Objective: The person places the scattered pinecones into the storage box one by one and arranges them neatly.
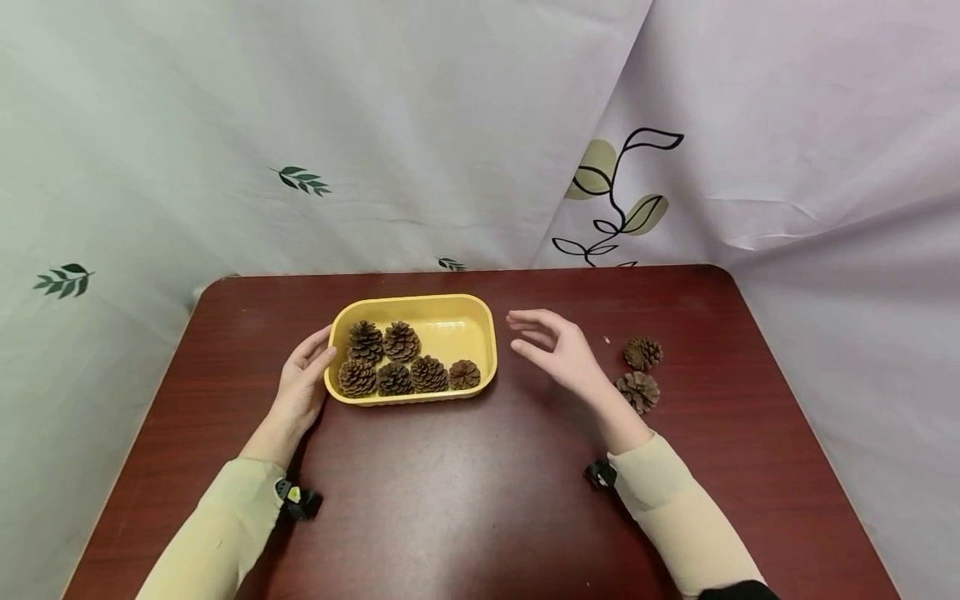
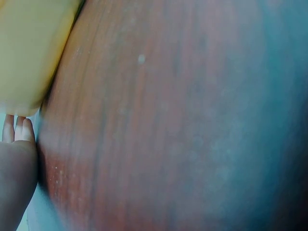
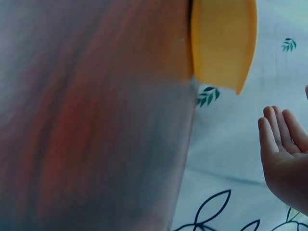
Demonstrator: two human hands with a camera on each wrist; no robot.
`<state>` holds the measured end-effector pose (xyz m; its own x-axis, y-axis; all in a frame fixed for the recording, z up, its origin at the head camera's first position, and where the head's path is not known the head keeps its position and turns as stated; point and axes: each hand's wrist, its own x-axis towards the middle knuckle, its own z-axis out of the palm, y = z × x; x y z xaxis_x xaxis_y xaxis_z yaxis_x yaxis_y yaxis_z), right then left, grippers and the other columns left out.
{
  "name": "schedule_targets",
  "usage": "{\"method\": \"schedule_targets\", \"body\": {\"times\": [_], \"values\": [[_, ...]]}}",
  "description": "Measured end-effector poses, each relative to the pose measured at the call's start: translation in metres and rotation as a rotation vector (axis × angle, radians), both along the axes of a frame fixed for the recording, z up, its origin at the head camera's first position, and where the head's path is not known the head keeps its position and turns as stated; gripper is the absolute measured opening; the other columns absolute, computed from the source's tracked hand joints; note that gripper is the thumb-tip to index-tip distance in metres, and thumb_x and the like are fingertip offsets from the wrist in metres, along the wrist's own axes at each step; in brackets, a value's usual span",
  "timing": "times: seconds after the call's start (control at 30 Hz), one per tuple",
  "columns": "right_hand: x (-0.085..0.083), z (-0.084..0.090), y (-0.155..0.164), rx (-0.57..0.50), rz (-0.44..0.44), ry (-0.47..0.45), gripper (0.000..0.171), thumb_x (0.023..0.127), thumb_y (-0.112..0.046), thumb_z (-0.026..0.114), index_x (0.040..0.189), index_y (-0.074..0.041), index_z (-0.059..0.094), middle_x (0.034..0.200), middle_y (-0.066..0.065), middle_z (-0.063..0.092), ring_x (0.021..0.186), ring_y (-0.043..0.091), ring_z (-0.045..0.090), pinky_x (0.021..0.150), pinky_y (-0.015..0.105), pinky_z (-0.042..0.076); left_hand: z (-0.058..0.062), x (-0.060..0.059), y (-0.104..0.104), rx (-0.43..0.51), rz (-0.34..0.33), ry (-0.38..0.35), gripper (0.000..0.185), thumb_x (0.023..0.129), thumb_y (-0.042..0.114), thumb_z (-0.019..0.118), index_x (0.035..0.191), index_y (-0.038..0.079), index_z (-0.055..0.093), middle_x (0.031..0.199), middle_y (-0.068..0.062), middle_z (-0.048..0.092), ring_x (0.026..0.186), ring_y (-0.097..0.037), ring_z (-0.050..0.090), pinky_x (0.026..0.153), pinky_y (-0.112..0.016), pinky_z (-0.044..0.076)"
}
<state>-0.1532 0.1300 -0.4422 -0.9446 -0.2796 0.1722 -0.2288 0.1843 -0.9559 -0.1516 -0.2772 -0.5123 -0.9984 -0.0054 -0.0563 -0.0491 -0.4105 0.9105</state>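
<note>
A yellow tray (image 1: pixel 480 333) sat on the dark red worktop (image 1: pixel 465 500), at 12 o'clock from the person. Six pine cones (image 1: pixel 401 362) lay inside it, close together. The left hand (image 1: pixel 303 383) rested against the tray's side at 9 o'clock, its grip loose with fingers touching the rim. The right hand (image 1: pixel 558 346) hung in the air just beside the tray at 3 o'clock, its grip loose and holding nothing. Two more pine cones (image 1: pixel 640 372) lay on the worktop, near that hand at 3 o'clock.
</note>
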Motion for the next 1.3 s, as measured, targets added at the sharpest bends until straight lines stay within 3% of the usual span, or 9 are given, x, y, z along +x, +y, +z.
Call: {"method": "schedule_targets", "body": {"times": [0.3,0.53,0.6,0.77,0.9,1.0,1.2,1.3], "values": [[0.018,-0.013,0.042,0.140,-0.046,0.038,0.044,0.094,0.006,0.076,0.136,0.007,0.065,0.134,0.026,0.069,0.126,0.040,0.068,0.110,0.037,0.055,-0.002,-0.001,-0.001,0.009,0.004,0.000,0.035,0.108,-0.001,0.054,0.127,0.023,0.072,0.120,0.009,0.077,0.108,-0.002,0.071,0.089,-0.016,0.059],[0.039,-0.010,0.077,0.328,-0.126,0.148,0.046,0.092,0.001,0.081,0.136,-0.001,0.068,0.133,0.017,0.071,0.123,0.033,0.069,0.106,0.027,0.056,-0.003,-0.001,0.001,0.011,0.006,0.000,0.036,0.108,-0.002,0.054,0.126,0.024,0.072,0.119,0.009,0.077,0.108,-0.002,0.072,0.089,-0.016,0.059],[0.045,-0.009,0.088,0.403,-0.165,0.184,0.048,0.091,-0.001,0.082,0.137,-0.004,0.069,0.132,0.014,0.072,0.122,0.025,0.070,0.103,0.019,0.056,-0.003,-0.001,0.001,0.010,0.004,0.000,0.036,0.108,-0.002,0.054,0.126,0.023,0.072,0.120,0.009,0.077,0.108,-0.002,0.071,0.089,-0.015,0.059],[0.058,-0.009,0.111,0.479,-0.240,0.238,0.051,0.088,0.003,0.084,0.136,-0.005,0.070,0.131,0.013,0.071,0.116,-0.015,0.061,0.092,0.002,0.050,-0.002,-0.001,0.001,-0.009,0.007,-0.001,0.035,0.108,-0.001,0.054,0.127,0.024,0.071,0.120,0.010,0.077,0.108,-0.002,0.071,0.089,-0.016,0.059],[0.067,-0.012,0.127,0.497,-0.284,0.251,0.053,0.085,0.005,0.085,0.135,-0.001,0.069,0.130,0.016,0.070,0.117,-0.025,0.051,0.096,0.000,0.046,-0.002,-0.001,0.000,-0.040,0.013,-0.003,0.035,0.109,-0.001,0.054,0.127,0.024,0.071,0.120,0.011,0.076,0.109,-0.001,0.071,0.089,-0.016,0.059],[0.074,-0.015,0.137,0.546,-0.334,0.262,0.053,0.083,0.004,0.087,0.134,-0.002,0.070,0.131,0.016,0.070,0.122,-0.021,0.049,0.100,-0.005,0.036,-0.002,-0.001,0.000,-0.042,0.007,-0.007,0.035,0.109,0.000,0.054,0.128,0.023,0.070,0.121,0.012,0.076,0.111,-0.001,0.070,0.091,-0.016,0.059],[0.085,-0.020,0.150,0.632,-0.370,0.272,0.056,0.078,-0.001,0.092,0.130,-0.005,0.073,0.128,0.018,0.072,0.120,0.028,0.061,0.100,-0.005,0.026,-0.003,-0.003,-0.001,-0.022,0.005,-0.013,0.035,0.108,-0.001,0.054,0.127,0.023,0.071,0.121,0.012,0.076,0.111,-0.001,0.070,0.091,-0.016,0.058],[0.087,-0.023,0.154,0.665,-0.353,0.268,0.056,0.076,-0.004,0.094,0.128,-0.006,0.073,0.126,0.018,0.073,0.118,0.036,0.061,0.101,-0.004,0.026,-0.002,-0.003,-0.001,-0.025,0.002,-0.011,0.035,0.109,-0.001,0.054,0.127,0.024,0.071,0.121,0.012,0.076,0.111,-0.001,0.070,0.091,-0.016,0.058]]}}
